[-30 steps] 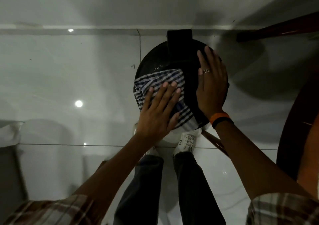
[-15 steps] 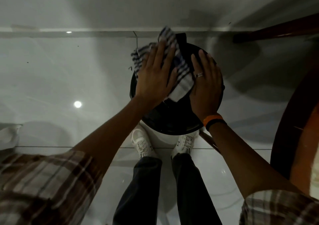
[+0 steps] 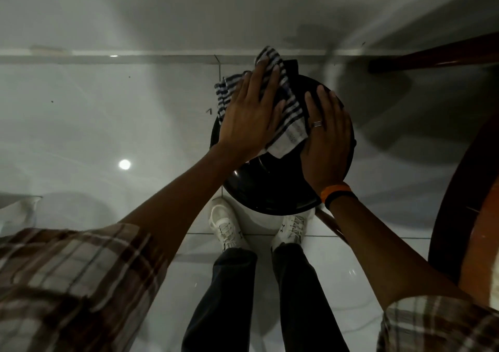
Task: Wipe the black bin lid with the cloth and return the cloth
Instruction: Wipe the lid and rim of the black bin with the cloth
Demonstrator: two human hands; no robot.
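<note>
A round black bin lid (image 3: 270, 187) sits on a white bin on the floor in front of my feet. A blue-and-white striped cloth (image 3: 290, 119) lies over the lid's far left part, reaching past the rim and the hinge. My left hand (image 3: 251, 114) presses flat on the cloth with fingers spread. My right hand (image 3: 326, 138), with a ring and an orange wristband, rests flat on the lid's right side beside the cloth, holding the lid steady.
Glossy white floor tiles (image 3: 94, 135) stretch to the left, meeting the wall base (image 3: 135, 54) at the far side. A dark wooden round table edge (image 3: 464, 203) curves along the right, and a wooden leg (image 3: 432, 57) juts at upper right. My white shoes (image 3: 229, 224) stand against the bin.
My left hand slid the cloth from the lid's near left part to its far edge by the hinge. The right hand stayed on the lid's right side.
</note>
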